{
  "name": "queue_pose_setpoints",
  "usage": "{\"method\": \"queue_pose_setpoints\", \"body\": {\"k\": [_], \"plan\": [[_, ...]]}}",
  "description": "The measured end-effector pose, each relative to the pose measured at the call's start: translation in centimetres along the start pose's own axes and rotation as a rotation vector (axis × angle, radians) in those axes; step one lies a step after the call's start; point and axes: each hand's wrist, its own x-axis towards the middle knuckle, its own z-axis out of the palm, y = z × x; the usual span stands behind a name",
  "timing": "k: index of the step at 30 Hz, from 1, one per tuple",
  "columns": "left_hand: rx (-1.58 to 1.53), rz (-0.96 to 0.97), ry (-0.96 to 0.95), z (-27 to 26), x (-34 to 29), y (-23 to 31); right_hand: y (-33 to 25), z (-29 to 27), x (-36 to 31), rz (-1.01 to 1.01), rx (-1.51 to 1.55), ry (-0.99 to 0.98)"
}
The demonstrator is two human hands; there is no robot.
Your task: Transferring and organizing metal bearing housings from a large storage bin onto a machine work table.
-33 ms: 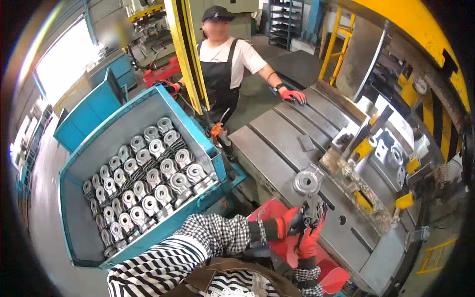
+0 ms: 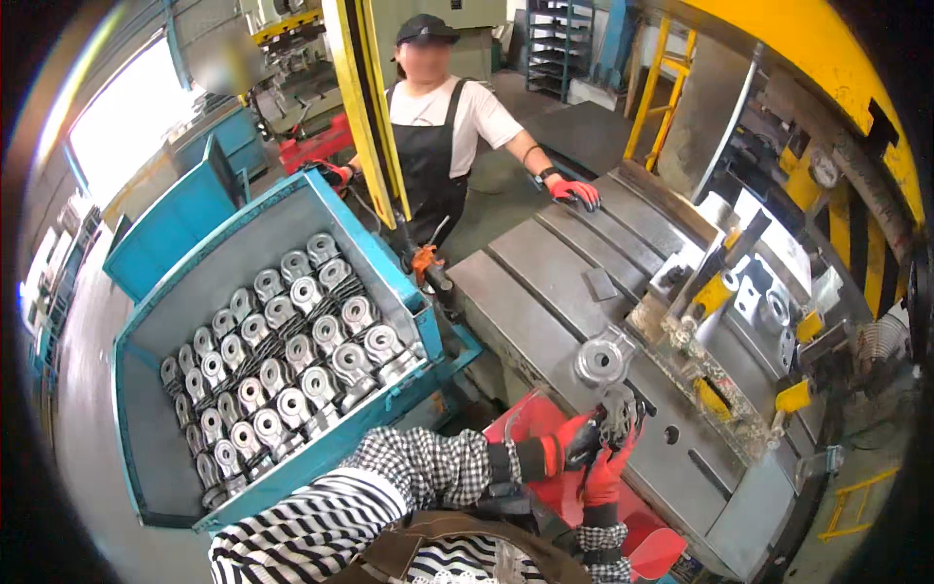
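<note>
Both my hands, in red gloves with black palms, are close together over the near edge of a grey metal press table. Between them is a forged metal ring part [image 2: 617, 407], dark grey and partly covered by the gloves. My left hand [image 2: 574, 443] closes on its left side. From below and the right, my right hand [image 2: 611, 465] is wrapped round it. Just beyond, a second ring part [image 2: 603, 360] lies on the table [image 2: 530, 273], its round hole facing up.
To the left stands a blue metal bin [image 2: 277, 209] with rows of similar ring parts [image 2: 292, 404]. A red chute-like tray [image 2: 647, 535] sits below my hands. Across the table, a co-worker [image 2: 438, 136] rests a gloved hand on it. Press tooling [image 2: 720, 365] rises at right, a yellow post [image 2: 365, 107] ahead.
The ring part in my hands has turned slightly, with my fingers shifting a little around it. The co-worker and the parts in the bin look the same.
</note>
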Motion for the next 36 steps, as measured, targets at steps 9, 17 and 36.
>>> {"method": "queue_pose_setpoints", "body": {"k": [9, 17, 36], "plan": [[0.812, 0.097, 0.496, 2.8, -1.0, 1.3, -2.6, -0.9, 5.8, -0.209, -0.384, -0.148], [1.018, -0.11, 0.666, 3.5, -6.4, 9.2, -0.8, -1.7, 16.0, -0.182, -0.928, -0.472], [0.707, 0.317, 0.659, 3.0, -21.7, 14.7, 14.3, 2.0, 24.2, 0.828, -0.356, -1.101]]}}
